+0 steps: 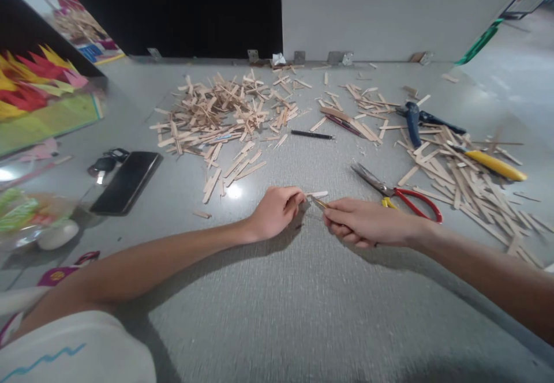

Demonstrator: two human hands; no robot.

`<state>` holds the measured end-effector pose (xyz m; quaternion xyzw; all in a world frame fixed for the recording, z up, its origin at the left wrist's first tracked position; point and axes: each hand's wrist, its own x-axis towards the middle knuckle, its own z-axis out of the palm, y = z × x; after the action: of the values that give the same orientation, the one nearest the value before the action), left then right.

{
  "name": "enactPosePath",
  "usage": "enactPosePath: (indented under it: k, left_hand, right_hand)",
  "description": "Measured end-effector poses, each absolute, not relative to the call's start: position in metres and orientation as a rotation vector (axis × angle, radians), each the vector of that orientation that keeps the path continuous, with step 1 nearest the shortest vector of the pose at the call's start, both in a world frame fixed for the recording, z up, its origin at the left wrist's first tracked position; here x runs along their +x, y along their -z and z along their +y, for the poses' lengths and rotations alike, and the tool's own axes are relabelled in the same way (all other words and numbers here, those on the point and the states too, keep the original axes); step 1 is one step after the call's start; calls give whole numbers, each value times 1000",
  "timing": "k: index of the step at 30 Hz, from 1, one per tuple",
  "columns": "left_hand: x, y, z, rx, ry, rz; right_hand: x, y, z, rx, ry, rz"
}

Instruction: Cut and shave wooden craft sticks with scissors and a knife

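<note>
My left hand [281,213] is closed in a pinch on a short, pale wooden craft stick [318,194], whose free end points right. Opposite it, my right hand [363,220] is wrapped round a slim, gold-coloured pointed tool [319,202]. The tool's tip meets or nearly meets the stick beside my left fingertips; its handle is hidden in my fist, so its exact kind does not show. Just beyond my right wrist lie scissors [415,196] with red and yellow handles. Both hands are low over the grey table [277,314].
A heap of cut craft sticks [216,109] spreads at the back left, with longer sticks [463,181] on the right. Around them lie a black pen [311,134], dark-blue-handled pliers [413,123] and a yellow-handled tool [496,164]. A phone [127,183] rests at left.
</note>
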<state>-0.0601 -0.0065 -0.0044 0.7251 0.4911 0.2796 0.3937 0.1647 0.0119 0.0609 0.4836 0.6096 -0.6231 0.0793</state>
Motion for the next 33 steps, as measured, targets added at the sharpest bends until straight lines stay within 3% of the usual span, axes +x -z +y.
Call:
enactPosePath:
  k: [3, 7, 10, 16, 24, 29, 33]
  left_hand:
    - [-60, 5, -8, 1855, -731, 1243]
    - [-60, 6, -8, 1893, -786, 1236]
    - [-61, 6, -8, 1917, -806, 1207]
    - [-60, 7, -7, 1987, -843, 1064]
    - [-64, 12, -8, 1985, -930, 1050]
    - [-62, 9, -10, 1967, -939, 1006]
    - [-61, 9, -11, 2002, -984, 1055]
  right_hand:
    - [147, -60, 5, 1506, 2371, 1194]
    - [122, -49, -27, 1751, 2639, 1055]
    - [128, -47, -23, 1770, 2591, 1134]
    - [171, -59, 32, 1249, 2375, 1076]
    - [126, -46, -31, 1892, 2563, 1210]
    - [163, -59, 27, 1196, 2368, 1190]
    - [150, -53, 12, 1383, 2492, 1252]
